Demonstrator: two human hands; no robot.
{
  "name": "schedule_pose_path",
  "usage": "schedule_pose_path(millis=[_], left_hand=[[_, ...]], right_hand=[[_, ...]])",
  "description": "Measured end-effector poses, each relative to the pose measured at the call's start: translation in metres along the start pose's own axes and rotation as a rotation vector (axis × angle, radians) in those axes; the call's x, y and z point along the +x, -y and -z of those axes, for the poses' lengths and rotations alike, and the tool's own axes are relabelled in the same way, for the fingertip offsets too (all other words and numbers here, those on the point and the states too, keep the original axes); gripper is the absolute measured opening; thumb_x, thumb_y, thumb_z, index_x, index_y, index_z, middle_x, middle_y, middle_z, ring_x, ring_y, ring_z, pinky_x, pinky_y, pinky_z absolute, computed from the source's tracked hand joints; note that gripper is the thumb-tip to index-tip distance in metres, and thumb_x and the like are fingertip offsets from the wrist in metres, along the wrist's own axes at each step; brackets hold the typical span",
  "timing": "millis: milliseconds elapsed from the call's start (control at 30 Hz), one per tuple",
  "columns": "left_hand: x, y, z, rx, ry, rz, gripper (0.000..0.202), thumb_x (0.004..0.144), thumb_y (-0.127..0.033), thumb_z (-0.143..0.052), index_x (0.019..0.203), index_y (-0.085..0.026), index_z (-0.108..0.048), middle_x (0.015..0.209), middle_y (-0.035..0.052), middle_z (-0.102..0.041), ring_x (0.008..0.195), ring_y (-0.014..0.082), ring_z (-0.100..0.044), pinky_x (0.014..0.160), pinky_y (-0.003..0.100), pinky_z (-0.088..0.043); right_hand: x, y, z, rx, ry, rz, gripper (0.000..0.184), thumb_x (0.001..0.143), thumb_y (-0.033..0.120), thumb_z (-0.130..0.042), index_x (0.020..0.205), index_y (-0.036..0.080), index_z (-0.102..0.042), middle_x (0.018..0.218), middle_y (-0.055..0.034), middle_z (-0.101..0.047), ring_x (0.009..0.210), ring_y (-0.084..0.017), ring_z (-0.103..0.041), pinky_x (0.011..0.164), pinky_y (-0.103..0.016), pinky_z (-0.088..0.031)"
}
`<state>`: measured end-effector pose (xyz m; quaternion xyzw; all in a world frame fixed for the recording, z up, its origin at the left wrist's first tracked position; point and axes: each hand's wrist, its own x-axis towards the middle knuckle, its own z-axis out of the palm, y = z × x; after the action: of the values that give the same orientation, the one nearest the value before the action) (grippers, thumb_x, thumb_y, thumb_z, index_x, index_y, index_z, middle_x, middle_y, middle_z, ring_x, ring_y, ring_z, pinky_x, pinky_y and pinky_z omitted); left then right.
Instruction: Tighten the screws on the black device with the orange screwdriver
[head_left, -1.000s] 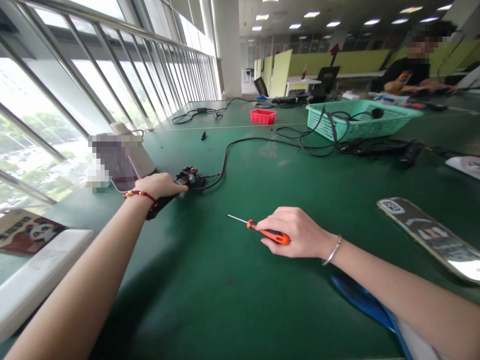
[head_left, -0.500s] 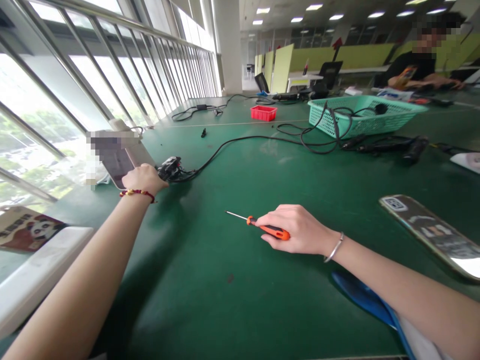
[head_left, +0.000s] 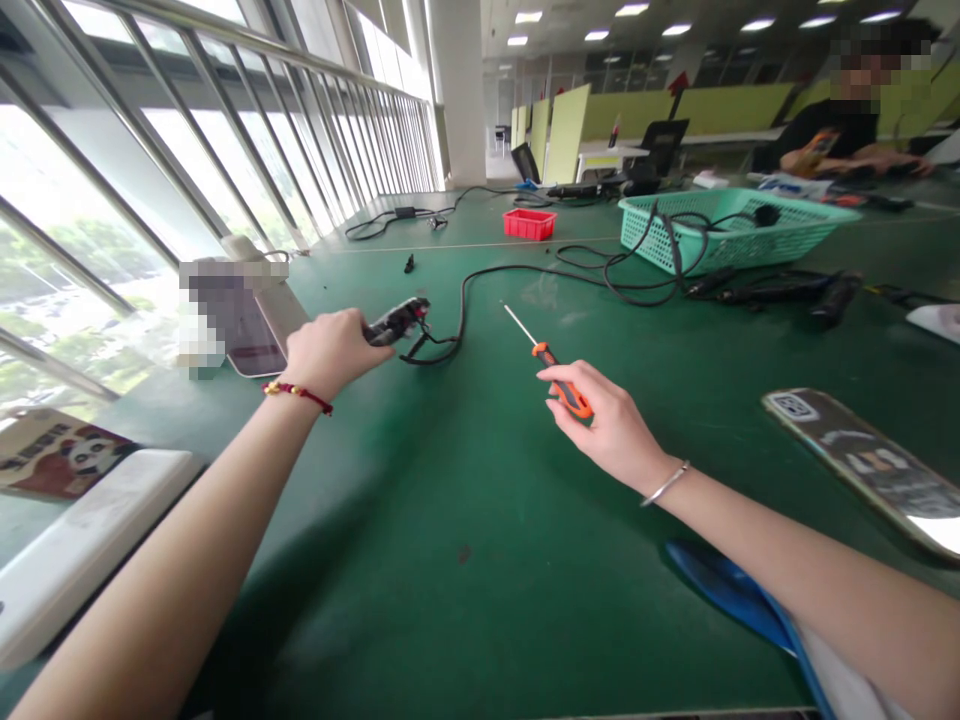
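My left hand (head_left: 336, 352) is closed around a black corded device (head_left: 399, 320) with its insides partly showing at the far end; its exact kind is unclear. A black cable (head_left: 459, 320) runs from it across the green table toward the basket. In my right hand (head_left: 611, 415) is an orange and black screwdriver (head_left: 561, 380), gripped by the handle, its thin shaft pointing up and to the left. A gap of bare tabletop separates the screwdriver's tip from the device.
A red tray (head_left: 529, 226) and a teal basket (head_left: 652, 235) with cables stand farther back. A phone in a patterned case (head_left: 862, 465) lies at right. Another phone (head_left: 244, 325) leans on a stand at left, near a white box (head_left: 97, 540). A co-worker (head_left: 847, 130) sits at far right.
My left hand has brought the corded device to the right, away from the propped phone. My right hand has turned the screwdriver so its tip points more away from me and moved it slightly farther off.
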<state>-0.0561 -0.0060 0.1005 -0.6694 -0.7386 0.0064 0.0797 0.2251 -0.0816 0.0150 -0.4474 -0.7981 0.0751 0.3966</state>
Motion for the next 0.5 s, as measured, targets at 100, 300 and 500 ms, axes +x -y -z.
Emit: schedule_pose_path(millis=[100, 300, 500], left_hand=[[-0.003, -0.02, -0.019, -0.141, 0.074, -0.227, 0.047, 0.075, -0.06, -0.054, 0.096, -0.019, -0.063, 0.086, 0.008, -0.065, 0.078, 0.0267, -0.062, 0.065, 0.032, -0.047], [-0.018, -0.058, -0.047, -0.313, 0.008, -0.685, 0.042, 0.079, -0.048, -0.06, 0.108, -0.018, -0.066, 0.103, 0.0102, -0.06, 0.091, 0.0233, -0.058, 0.083, 0.033, -0.046], [-0.022, -0.067, -0.056, -0.283, -0.165, -0.755, 0.048, 0.088, -0.039, -0.054, 0.131, -0.018, -0.05, 0.113, 0.0085, -0.066, 0.105, 0.0232, -0.058, 0.098, 0.038, -0.038]], right_hand=[[0.001, -0.006, -0.001, 0.033, -0.008, -0.04, 0.038, 0.081, 0.01, -0.051, 0.116, 0.024, -0.05, 0.104, -0.0042, -0.064, 0.089, -0.018, -0.064, 0.08, -0.031, -0.052], [0.005, -0.011, 0.0, 0.003, -0.046, -0.004, 0.044, 0.079, 0.007, -0.049, 0.119, 0.024, -0.049, 0.118, -0.0068, -0.061, 0.11, -0.022, -0.058, 0.096, -0.037, -0.048], [0.006, -0.015, -0.001, -0.016, 0.044, -0.184, 0.049, 0.074, 0.011, -0.055, 0.121, 0.024, -0.048, 0.104, -0.0061, -0.064, 0.091, -0.022, -0.064, 0.083, -0.037, -0.051]])
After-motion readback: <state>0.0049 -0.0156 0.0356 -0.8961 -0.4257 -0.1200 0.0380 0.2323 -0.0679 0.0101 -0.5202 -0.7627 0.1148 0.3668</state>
